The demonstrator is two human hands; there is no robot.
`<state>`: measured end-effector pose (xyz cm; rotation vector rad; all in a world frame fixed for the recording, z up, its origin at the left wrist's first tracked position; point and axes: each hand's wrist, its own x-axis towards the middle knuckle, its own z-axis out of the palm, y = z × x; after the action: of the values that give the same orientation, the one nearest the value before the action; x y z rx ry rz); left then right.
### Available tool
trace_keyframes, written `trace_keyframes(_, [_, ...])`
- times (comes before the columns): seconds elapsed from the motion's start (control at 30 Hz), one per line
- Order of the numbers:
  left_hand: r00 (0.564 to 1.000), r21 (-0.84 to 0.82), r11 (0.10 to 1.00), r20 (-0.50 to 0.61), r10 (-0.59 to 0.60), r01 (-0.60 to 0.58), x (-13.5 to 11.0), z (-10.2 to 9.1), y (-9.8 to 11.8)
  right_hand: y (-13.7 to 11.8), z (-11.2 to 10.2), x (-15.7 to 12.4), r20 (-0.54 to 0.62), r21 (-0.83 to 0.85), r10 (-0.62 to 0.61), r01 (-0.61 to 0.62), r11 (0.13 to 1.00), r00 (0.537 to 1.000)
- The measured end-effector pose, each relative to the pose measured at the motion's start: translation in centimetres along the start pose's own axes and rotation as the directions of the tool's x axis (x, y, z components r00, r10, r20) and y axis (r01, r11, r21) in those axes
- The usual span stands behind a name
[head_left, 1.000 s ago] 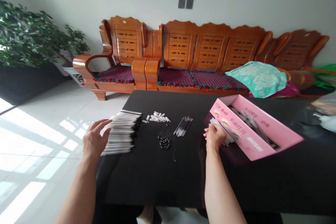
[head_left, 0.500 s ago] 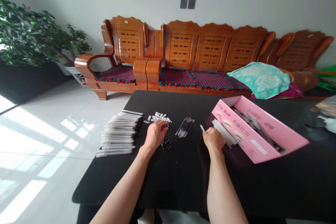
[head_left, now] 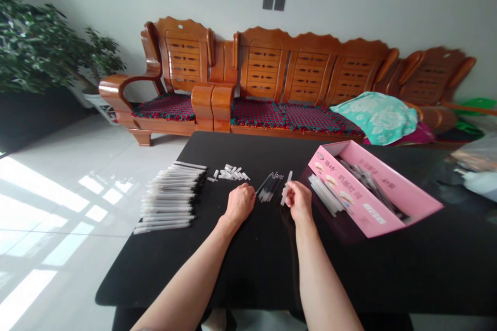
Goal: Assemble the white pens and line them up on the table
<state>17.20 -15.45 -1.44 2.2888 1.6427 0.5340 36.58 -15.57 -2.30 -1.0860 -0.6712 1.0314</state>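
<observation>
My right hand point(head_left: 298, 199) pinches a translucent white pen barrel point(head_left: 287, 189), held nearly upright and leaning slightly right. My left hand point(head_left: 240, 202) is closed, its fingertips beside the pen refills point(head_left: 271, 186); whatever it may hold is hidden. The refills lie bunched between the two hands. Beyond my left hand is a loose pile of small white pieces point(head_left: 233, 172), perhaps pen caps. A row of white pens with dark ends point(head_left: 169, 199) lies left of it. More bare barrels point(head_left: 325, 195) are stacked to the right of my right hand.
A pink open box point(head_left: 359, 201) with many pen parts inside stands on the black table point(head_left: 256, 274) at the right. Clear plastic bags point(head_left: 479, 165) lie at the table's far right. A wooden sofa point(head_left: 267, 72) runs behind the table, with a potted plant point(head_left: 50, 57) at the left.
My right hand has moved left from the barrel stack, bringing a barrel upright. My left hand has drawn slightly nearer the refills and now covers the spot where small black pieces lay.
</observation>
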Motion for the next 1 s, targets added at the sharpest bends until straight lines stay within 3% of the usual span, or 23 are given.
trace_keyframes(0.13, [0.983,0.003,0.988,-0.1,-0.152,0.153,-0.2,-0.5,-0.5,0.0,-0.2,0.1,0.026,0.056,0.023,-0.024,0.998,0.999])
trace_keyframes(0.23, [0.947,-0.12,0.965,-0.195,-0.254,0.234,-0.6,-1.4,-1.7,0.0,-0.4,0.3,0.046,0.139,0.02,-0.026,0.99,0.999])
trace_keyframes(0.3, [0.934,-0.24,0.945,-0.224,-0.277,0.223,-0.8,-1.9,-2.5,0.0,-0.5,0.4,0.038,0.194,0.015,-0.022,0.981,0.999])
trace_keyframes(0.43, [0.95,-0.385,0.917,-0.232,-0.208,0.106,-1.2,-2.1,-3.2,0.0,-1.0,0.9,-0.063,0.283,-0.029,0.045,0.958,0.998])
trace_keyframes(0.6, [0.968,-0.395,0.919,-0.23,-0.097,-0.002,-1.3,-1.4,-2.8,0.0,-1.8,1.4,-0.182,0.319,-0.076,0.132,0.939,0.98])
trace_keyframes(1.0, [0.968,-0.399,0.916,-0.244,-0.049,-0.054,-1.3,-1.5,-2.2,0.2,-1.7,1.5,-0.157,0.286,-0.05,0.094,0.954,0.986])
